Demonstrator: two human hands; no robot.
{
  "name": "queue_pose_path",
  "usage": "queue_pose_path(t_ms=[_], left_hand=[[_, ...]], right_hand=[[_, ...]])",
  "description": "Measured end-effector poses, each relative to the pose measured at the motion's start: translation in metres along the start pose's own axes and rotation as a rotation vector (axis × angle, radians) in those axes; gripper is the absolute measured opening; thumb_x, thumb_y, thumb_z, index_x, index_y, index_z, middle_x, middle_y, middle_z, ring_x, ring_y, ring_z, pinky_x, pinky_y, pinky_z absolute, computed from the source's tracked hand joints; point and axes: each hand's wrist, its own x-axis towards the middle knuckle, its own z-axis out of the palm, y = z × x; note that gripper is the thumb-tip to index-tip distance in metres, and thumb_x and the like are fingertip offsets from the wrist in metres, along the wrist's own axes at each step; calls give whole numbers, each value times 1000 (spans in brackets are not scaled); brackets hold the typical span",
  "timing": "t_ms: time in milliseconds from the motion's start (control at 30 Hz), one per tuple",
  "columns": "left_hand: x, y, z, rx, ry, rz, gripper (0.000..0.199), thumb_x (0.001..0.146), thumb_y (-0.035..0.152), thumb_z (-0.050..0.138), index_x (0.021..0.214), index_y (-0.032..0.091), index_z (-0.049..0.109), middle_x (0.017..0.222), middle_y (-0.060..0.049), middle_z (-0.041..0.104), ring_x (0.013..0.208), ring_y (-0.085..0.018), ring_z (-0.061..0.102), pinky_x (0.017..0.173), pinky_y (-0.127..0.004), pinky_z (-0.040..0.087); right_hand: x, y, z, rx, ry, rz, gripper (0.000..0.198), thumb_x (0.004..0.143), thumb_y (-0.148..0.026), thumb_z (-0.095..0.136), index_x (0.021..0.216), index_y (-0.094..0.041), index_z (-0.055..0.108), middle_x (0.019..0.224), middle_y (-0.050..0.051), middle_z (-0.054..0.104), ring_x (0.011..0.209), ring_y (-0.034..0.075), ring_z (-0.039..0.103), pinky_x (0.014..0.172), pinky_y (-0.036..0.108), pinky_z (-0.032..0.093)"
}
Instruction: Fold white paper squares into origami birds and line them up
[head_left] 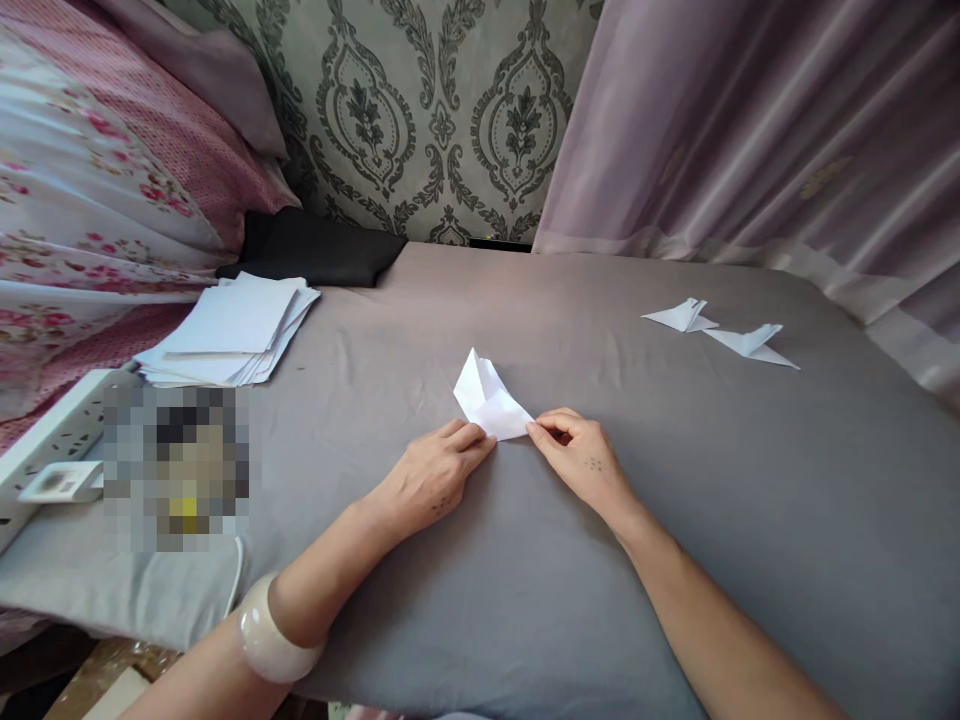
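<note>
A piece of folded white paper (501, 402) stands partly raised on the grey cloth, with pointed flaps at its upper left. My left hand (439, 465) pinches its lower edge between thumb and fingers. At the paper's right-hand tip, my right hand (574, 450) grips the narrow corner with thumb and forefinger. Two folded paper figures, one (686, 315) behind the other (754, 343), lie at the far right, out of reach of both hands' present grip. A pale bangle (274, 635) is on the left forearm.
A stack of white paper sheets (232, 325) lies at the left, beside a black folded item (322, 250). A white power strip (64, 440) with a plugged-in charger (64, 482) is at the left edge, next to a blurred-out patch. Curtains hang on both sides.
</note>
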Motion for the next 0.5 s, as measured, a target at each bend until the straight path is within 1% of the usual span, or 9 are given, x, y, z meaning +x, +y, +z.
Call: queue_pose_path(t_ms=[167, 300, 400, 500], left_hand=[[2, -1, 4, 56, -15, 20, 48, 89, 3, 32, 133, 14, 47, 106, -9, 60, 92, -20, 53, 82, -33, 51], [5, 1, 5, 114, -52, 4, 50, 89, 6, 36, 138, 16, 42, 107, -9, 57, 93, -22, 52, 79, -33, 49], [8, 3, 5, 152, -72, 2, 53, 88, 7, 38, 140, 18, 39, 107, -10, 56, 93, -22, 51, 76, -33, 47], [11, 6, 4, 180, -78, 2, 53, 88, 8, 40, 139, 19, 39, 106, -10, 55, 92, -22, 50, 75, -34, 46]], right_hand=[[-1, 4, 3, -55, 98, -78, 20, 82, -34, 58, 78, -20, 70, 92, 6, 69, 69, 16, 62, 67, 31, 51], [-1, 5, 3, -71, 91, -101, 19, 83, -31, 56, 79, -20, 71, 92, 6, 69, 70, 15, 62, 68, 31, 51], [-2, 5, 0, -73, 101, -96, 19, 85, -29, 54, 81, -20, 70, 93, 6, 69, 71, 15, 63, 70, 30, 51], [-5, 6, -2, -78, 160, -67, 19, 86, -27, 52, 87, -19, 69, 94, 7, 69, 72, 16, 63, 70, 30, 52]])
